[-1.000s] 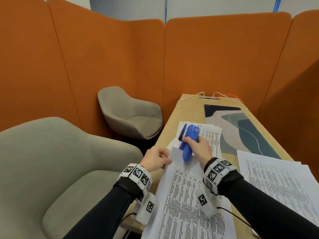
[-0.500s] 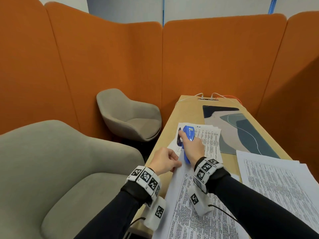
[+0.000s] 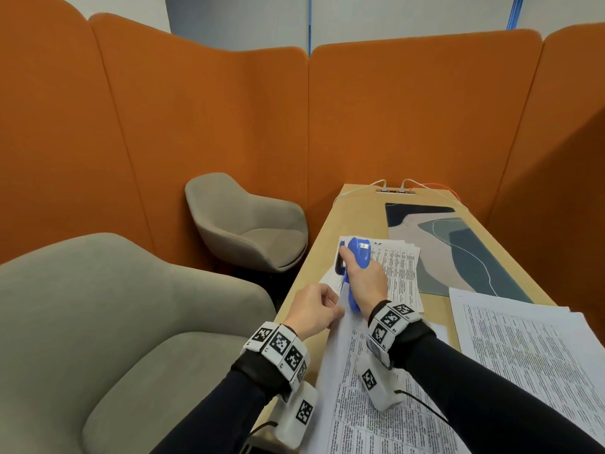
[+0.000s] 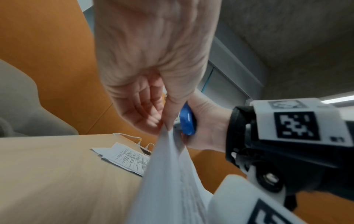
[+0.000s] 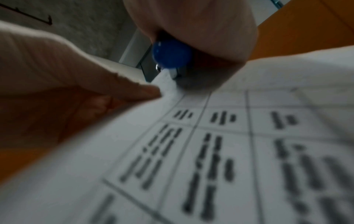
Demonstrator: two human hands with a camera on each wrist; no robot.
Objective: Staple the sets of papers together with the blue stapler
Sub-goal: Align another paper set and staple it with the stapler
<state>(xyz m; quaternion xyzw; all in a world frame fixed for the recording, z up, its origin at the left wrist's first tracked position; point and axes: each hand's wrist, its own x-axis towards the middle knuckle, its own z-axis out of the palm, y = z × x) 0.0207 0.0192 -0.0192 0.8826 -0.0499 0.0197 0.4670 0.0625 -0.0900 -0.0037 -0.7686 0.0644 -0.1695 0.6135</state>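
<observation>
My right hand [image 3: 365, 283] grips the blue stapler [image 3: 358, 255], held on edge above the table with its black underside facing left. The stapler's blue end [image 5: 171, 54] sits right at the top corner of a printed paper set [image 3: 366, 394]. My left hand [image 3: 314, 309] pinches that corner [image 4: 168, 136] between thumb and fingers and lifts it off the table. The stapler [image 4: 186, 122] lies just behind my left thumb. A second paper set [image 3: 397, 267] lies flat under my right hand.
A third paper stack [image 3: 523, 355] lies at the right of the wooden table [image 3: 327, 224]. A patterned mat [image 3: 458, 250] covers the far middle, with a cable socket [image 3: 396, 191] behind. Two grey armchairs [image 3: 248, 224] stand left of the table. Orange partitions [image 3: 409, 119] enclose the space.
My right hand has turned the stapler onto its edge and brought it down to the lifted corner. My left hand moved slightly right while holding the corner.
</observation>
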